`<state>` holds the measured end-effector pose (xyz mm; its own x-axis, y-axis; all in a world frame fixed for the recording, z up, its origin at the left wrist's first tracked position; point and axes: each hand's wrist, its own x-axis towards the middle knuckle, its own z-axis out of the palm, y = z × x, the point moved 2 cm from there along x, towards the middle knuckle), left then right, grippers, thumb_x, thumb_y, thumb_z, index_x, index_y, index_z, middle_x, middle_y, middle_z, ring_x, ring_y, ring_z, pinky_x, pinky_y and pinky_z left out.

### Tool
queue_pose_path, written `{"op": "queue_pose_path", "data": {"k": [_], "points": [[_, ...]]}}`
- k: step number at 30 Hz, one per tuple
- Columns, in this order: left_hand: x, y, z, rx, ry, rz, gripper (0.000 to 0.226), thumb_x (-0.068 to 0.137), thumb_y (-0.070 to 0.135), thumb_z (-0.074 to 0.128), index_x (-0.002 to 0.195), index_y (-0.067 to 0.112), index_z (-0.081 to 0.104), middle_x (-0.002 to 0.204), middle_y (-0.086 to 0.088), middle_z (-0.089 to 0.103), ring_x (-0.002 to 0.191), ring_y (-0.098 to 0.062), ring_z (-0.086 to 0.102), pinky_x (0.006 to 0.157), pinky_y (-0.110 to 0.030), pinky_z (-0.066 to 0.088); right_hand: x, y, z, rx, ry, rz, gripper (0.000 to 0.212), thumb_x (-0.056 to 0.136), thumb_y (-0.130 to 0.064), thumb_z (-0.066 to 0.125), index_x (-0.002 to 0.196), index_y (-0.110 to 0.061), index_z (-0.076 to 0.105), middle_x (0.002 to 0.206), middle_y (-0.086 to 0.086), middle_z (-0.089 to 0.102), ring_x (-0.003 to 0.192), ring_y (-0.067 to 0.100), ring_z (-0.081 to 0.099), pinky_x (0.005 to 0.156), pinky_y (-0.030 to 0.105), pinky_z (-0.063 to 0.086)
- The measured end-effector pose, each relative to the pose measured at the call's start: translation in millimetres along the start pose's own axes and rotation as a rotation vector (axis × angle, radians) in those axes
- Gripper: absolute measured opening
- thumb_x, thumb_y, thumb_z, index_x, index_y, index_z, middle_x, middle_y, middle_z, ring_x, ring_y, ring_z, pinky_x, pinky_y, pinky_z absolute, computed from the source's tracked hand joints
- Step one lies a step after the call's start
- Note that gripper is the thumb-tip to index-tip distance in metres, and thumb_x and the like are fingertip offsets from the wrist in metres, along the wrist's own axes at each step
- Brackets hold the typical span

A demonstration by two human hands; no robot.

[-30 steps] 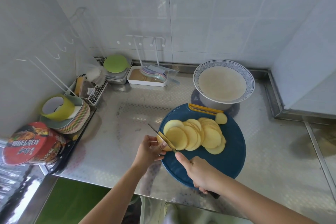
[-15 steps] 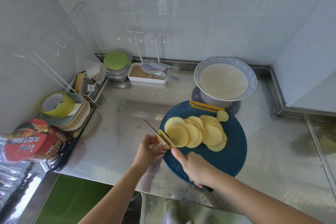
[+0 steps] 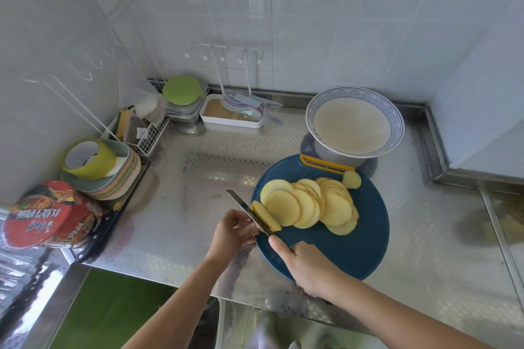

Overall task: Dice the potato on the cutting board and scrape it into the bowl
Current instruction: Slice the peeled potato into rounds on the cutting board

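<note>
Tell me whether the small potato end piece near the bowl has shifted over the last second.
No. The potato end piece still lies beside the right end of the yellow handle on the cutting board, just below the bowl.

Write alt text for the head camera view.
A right hand holds a knife on the potato end pinched by the left hand, on a round blue cutting board beside a fan of round slices. A blue-rimmed bowl stands behind the board on the steel counter.

Knife (image 3: pixel 241 204) handle hidden inside right hand (image 3: pixel 309 266); left hand (image 3: pixel 232 231) hold behind blade unclear.
</note>
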<state>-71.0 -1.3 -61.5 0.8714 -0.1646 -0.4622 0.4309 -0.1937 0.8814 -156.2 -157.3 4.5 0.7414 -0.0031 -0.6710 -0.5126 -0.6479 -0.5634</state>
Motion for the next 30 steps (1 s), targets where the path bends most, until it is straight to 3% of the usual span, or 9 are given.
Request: {"op": "queue_pose_path", "data": {"k": [5,9,13,30], "points": [[2,11,4,0.008,0.04,-0.02,0.049,0.058,0.028,0.08,0.092,0.006,0.053,0.083,-0.013,0.065,0.074,-0.031,0.069,0.068,-0.043,0.06,3,5,-10,0.281,-0.115,0.067,0.067,0.095,-0.071,0.03,0.056,-0.017,0.024,0.038,-0.005,0.024,0.032,0.013,0.028,0.04,0.023,0.029],[13,18,9,0.139,0.027,0.015,0.04,0.069,0.022,0.083,0.077,0.008,0.046,0.074,-0.008,0.057,0.062,-0.02,0.06,0.063,-0.036,0.058,5,11,-20,0.414,-0.15,0.1,0.068,0.089,-0.078,0.032,0.057,-0.018,0.028,0.048,0.002,0.026,0.036,0.015,0.026,0.042,0.023,0.028],[23,24,17,0.211,-0.069,0.004,0.049,0.07,0.033,0.082,0.065,0.013,0.038,0.063,-0.007,0.053,0.05,-0.014,0.053,0.059,-0.031,0.051,7,19,-26,0.433,-0.139,0.144,0.072,0.086,-0.082,0.03,0.057,-0.016,0.031,0.048,0.003,0.029,0.037,0.016,0.028,0.041,0.023,0.029],[38,22,32,0.043,-0.177,0.008,0.057,0.061,0.028,0.084,0.063,0.018,0.027,0.054,0.0,0.044,0.046,-0.012,0.046,0.049,-0.022,0.045,5,32,-26,0.681,-0.186,0.197,0.071,0.086,-0.081,0.031,0.056,-0.016,0.033,0.049,0.003,0.026,0.038,0.016,0.023,0.045,0.025,0.024]]}}
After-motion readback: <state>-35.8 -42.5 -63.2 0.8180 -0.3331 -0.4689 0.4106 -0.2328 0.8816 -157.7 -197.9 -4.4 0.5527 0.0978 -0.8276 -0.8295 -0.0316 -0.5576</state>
